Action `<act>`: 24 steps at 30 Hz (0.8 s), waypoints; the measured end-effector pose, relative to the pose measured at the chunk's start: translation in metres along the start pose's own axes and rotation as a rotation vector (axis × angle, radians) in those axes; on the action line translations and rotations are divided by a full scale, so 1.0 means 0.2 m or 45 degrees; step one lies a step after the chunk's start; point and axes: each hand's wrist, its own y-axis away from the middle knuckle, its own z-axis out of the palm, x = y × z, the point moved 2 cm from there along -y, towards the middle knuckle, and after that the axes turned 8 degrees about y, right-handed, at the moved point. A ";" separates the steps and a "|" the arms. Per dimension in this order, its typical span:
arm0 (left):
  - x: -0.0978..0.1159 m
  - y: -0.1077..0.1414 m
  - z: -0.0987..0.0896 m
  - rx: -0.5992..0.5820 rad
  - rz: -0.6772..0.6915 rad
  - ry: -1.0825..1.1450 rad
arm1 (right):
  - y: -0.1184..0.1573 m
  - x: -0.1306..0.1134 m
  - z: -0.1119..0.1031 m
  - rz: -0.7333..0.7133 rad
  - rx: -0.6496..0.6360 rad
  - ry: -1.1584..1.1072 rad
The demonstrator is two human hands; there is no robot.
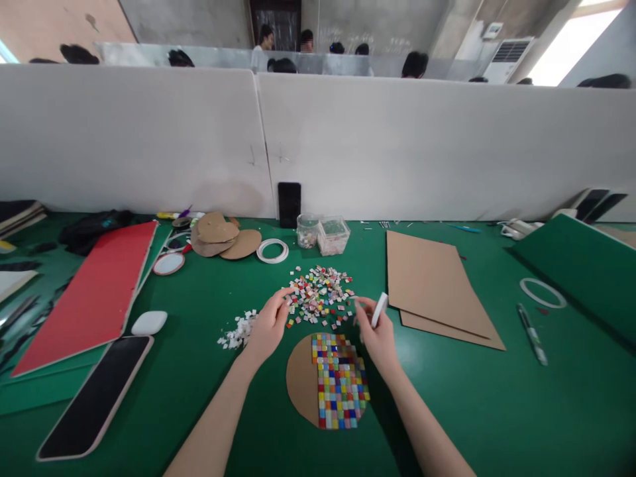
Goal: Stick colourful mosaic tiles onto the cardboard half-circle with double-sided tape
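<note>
My right hand (376,334) is closed around a white stick-shaped tool (379,310), perhaps a glue pen, at the right edge of a pile of small colored mosaic tiles (320,295). On the pile's left side is my left hand (271,323), thumb and fingertips drawn together; anything between them is too small to make out. Below both hands lies a round cardboard disc (301,381). Rows of glossy square tiles (340,384) cover its middle and right, while a strip on the left is bare cardboard. Torn white scraps (239,331) lie beside my left wrist.
Two clear plastic containers (332,236) and a tape roll (273,251) stand behind the pile. Cardboard sheets (432,285) lie right, near a marker pen (532,334). At left are a phone (97,397), a white case (150,322) and a red board (94,291). A white partition (397,146) closes off the back.
</note>
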 end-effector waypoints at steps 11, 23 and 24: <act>0.08 0.04 0.13 0.012 -0.125 0.546 | -0.04 -0.37 0.23 -0.331 -0.754 0.239; 0.07 0.03 0.08 0.047 -0.351 1.193 | -0.08 -0.42 0.31 -0.301 -1.047 0.194; 0.08 0.03 0.08 0.031 -0.382 1.269 | -0.08 -0.42 0.31 -0.294 -1.066 0.185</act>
